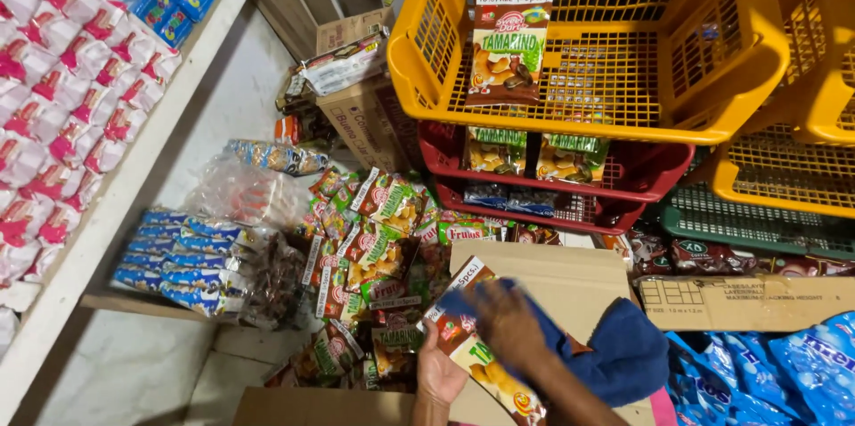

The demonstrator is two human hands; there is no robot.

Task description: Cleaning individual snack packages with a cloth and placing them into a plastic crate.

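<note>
Head view, left hand [438,374]: I see it gripping a candy packet [472,350] from below, over a cardboard box [570,284].
Right hand [506,319]: blurred, holding a blue cloth [623,355] against the packet.
Yellow basket [757,43]: one hanging candy strip [508,25].
Red baskets [655,168]: more packets.
Around: loose packet pile [374,248] left of the box.

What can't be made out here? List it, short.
Head view only:
- Right hand: blurred, so its grip on the blue cloth is unclear.
- Snack strip in the left hand: partly hidden by the right hand and cloth.
- Left hand: cut off at the wrist by the bottom edge.
- Packets in the red basket: mostly hidden by the yellow basket stacked above.
- Blue bags: cut off by the right edge.
</note>
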